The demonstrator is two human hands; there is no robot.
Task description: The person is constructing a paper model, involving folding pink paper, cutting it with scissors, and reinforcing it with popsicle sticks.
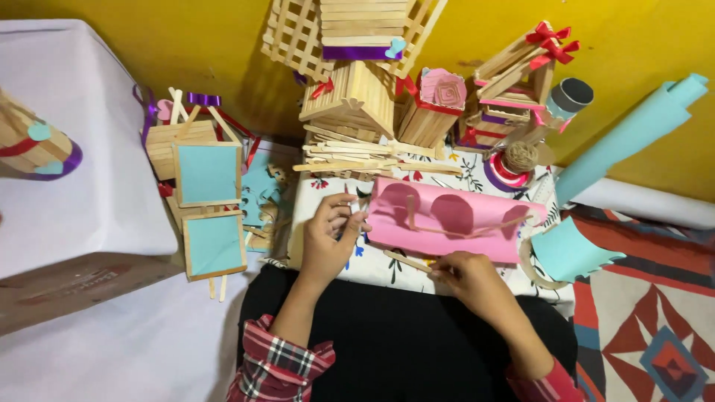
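Right hand (471,277) sits nearest the body, fingers curled down onto a flat wooden craft stick (406,260) that lies on the floral-print board (387,264). The grip looks like a pinch at the stick's right end, with the free end running up-left from the fingers, likely so it stays flat and aligned while being worked.

Left hand (331,231) is a little further out and to the left, fingers closed around something small and thin near its fingertips. I cannot tell what it is; it may be a small tool or tube, held tip toward the pink sheet.

Just beyond both grips: a pink paper sheet (447,219) with round cut-outs, lying across the board. A thin curved strip crosses it. It is within immediate reach of both hands, so it reads as the working surface piece.

Right of the right hand: a light blue paper piece (570,253) with a scalloped edge, parked aside.

Left of the left hand: two blue-faced stick frames (210,208), stacked out of the way on white cloth.

Further out, past the pink sheet: loose sticks (350,158) piled as stock, then finished stick houses (357,97) with ribbons, a twine spool (519,158), and a blue paper roll (633,134) leaning against the yellow wall.
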